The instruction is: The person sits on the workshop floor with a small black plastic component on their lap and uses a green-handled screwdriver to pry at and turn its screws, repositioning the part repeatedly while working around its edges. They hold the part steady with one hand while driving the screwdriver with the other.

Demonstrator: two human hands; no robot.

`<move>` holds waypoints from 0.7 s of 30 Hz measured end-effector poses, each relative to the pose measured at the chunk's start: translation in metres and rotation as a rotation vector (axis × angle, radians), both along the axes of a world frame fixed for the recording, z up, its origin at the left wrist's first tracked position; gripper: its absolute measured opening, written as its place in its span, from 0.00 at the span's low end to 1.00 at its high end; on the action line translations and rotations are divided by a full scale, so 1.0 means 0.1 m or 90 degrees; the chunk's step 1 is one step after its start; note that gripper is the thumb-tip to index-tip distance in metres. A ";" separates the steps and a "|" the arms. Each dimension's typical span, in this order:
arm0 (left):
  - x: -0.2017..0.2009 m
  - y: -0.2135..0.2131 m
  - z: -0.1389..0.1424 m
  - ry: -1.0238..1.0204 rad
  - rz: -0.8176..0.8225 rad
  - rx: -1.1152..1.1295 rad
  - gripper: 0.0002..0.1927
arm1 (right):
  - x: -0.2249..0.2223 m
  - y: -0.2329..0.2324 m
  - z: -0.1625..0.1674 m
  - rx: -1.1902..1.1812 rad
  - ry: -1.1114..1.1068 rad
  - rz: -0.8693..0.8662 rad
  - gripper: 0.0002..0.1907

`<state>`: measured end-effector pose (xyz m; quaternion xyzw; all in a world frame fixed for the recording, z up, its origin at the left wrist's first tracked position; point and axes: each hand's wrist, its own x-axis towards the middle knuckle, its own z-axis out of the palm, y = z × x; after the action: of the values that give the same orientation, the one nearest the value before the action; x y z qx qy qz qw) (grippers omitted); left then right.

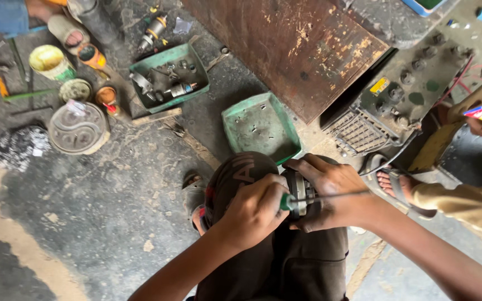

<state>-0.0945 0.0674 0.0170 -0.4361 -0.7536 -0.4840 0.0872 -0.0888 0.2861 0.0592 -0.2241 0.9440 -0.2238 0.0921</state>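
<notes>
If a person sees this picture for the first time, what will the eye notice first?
At bottom centre, the left hand grips a green-handled screwdriver against a round metal motor part, which the right hand clasps. Just above lies a green tray with a few screws. Paint tins crowd the upper left floor.

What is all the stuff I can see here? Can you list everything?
green trays: two, green, on the floor ahead; the far one holds metal parts, the near one small bits
tins and jars: several, yellow, orange and grey, far left
round metal cover: one, grey, left of the trays
rusty metal sheet: one, brown, top middle
machine with knobs: one, grey-green, right
sandalled foot: one, another person's, right
round metal part: one, grey, held on the lap
screwdriver: one, green handle, against the part
left hand: grips the screwdriver
right hand: holds the part
</notes>
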 end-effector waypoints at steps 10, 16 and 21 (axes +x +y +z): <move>0.07 0.02 -0.04 -0.317 0.107 0.085 0.10 | 0.02 0.11 -0.15 0.005 0.004 -0.010 0.60; 0.15 0.02 0.03 -0.152 0.095 0.061 0.14 | 0.05 0.12 -0.20 -0.106 0.123 0.033 0.56; 0.13 -0.02 0.00 -0.031 0.071 -0.006 0.18 | 0.01 0.08 -0.14 -0.109 0.081 0.028 0.56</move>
<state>-0.0818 0.0656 0.0167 -0.3821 -0.7810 -0.4851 0.0936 -0.0873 0.2945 0.0448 -0.2653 0.9203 -0.2870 0.0176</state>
